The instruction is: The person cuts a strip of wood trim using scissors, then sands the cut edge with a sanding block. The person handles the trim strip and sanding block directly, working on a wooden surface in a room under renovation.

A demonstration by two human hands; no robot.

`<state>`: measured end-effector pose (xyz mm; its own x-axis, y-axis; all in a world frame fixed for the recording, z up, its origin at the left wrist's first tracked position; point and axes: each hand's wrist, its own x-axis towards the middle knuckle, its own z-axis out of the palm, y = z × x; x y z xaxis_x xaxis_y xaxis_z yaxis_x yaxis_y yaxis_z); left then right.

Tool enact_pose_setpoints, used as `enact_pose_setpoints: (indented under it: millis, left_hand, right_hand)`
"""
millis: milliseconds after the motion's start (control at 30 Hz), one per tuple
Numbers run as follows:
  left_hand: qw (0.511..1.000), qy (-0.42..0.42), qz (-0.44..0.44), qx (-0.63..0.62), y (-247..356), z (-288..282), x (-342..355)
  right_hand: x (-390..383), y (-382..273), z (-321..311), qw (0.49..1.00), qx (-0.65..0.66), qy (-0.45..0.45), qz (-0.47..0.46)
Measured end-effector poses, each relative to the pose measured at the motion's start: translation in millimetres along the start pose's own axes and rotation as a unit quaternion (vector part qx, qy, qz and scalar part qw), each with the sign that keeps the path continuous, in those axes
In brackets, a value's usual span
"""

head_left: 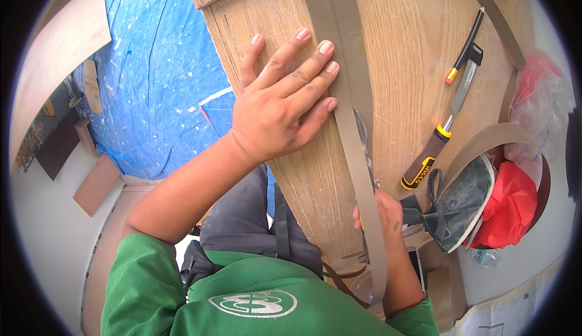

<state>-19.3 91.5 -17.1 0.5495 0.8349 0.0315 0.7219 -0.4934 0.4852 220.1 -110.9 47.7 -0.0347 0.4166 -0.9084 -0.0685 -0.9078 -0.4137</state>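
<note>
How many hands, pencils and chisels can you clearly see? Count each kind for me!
Hands: 2, the left hand and the right hand
Pencils: 1, the black pencil
Chisels: 1, the yellow-banded chisel
Total: 4

I note a green short-sleeved T-shirt (327, 290), white oval emblem (253, 304) printed on its front; dark grey trousers (233, 221); black strap (281, 224) over them.

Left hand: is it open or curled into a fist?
Open: the left hand lies palm down on the wooden board, its fingers extended.
</note>
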Motion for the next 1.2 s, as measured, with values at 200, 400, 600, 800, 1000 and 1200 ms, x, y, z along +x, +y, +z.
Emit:
enact_pose_setpoints:
  millis: [200,400,600,800,1000,1200]
  left_hand:
    - [1.000,-0.002,0.001,-0.002,0,-1,1]
    - [1.000,-0.003,0.006,-0.008,0,-2,1]
    - [1.000,-0.001,-0.001,-0.009,-1,-1,1]
    - [1.000,0.000,0.001,-0.006,-1,0,0]
    - [1.000,0.000,0.003,-0.012,-1,-1,1]
    - [1.000,-0.001,0.004,-0.018,0,-4,2]
  right_hand:
    - [3,-10,2,0.999,-0.033,-0.005,-0.040]
    - [4,-19,6,1.000,-0.019,-0.009,-0.023]
    - [3,-10,2,1.000,0.005,-0.007,-0.005]
    - [7,-24,8,0.999,-0.031,0.001,-0.034]
    - [8,-15,5,1.000,-0.013,0.001,-0.021]
    - [9,-13,2,0.998,-0.066,0.002,-0.024]
